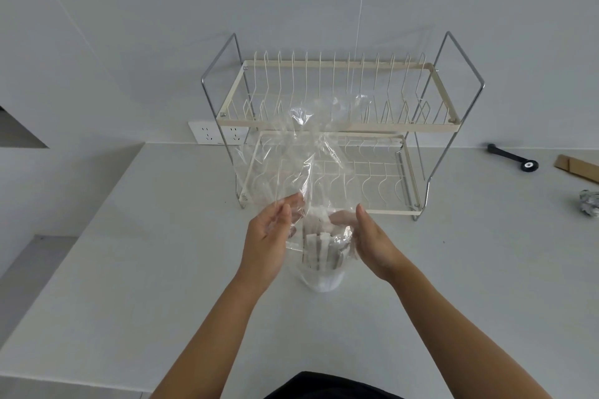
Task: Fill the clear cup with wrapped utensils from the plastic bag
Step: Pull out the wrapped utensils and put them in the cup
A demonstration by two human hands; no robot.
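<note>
Here both hands (pixel 321 236) hold the plastic bag (pixel 298 165) over the clear cup (pixel 321 278).

Glossy crinkled plastic bag (pixel 301 152), matt countertop (pixel 162 269)

clear cup (pixel 321 278) rim hidden behind plastic bag (pixel 301 165), cardboard piece (pixel 577 167) cut by right edge, wrapped utensils (pixel 319 248) blurred

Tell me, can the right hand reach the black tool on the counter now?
Probably yes: bare counter lies between the right hand and the black tool, but that hand is on the plastic bag.
</note>
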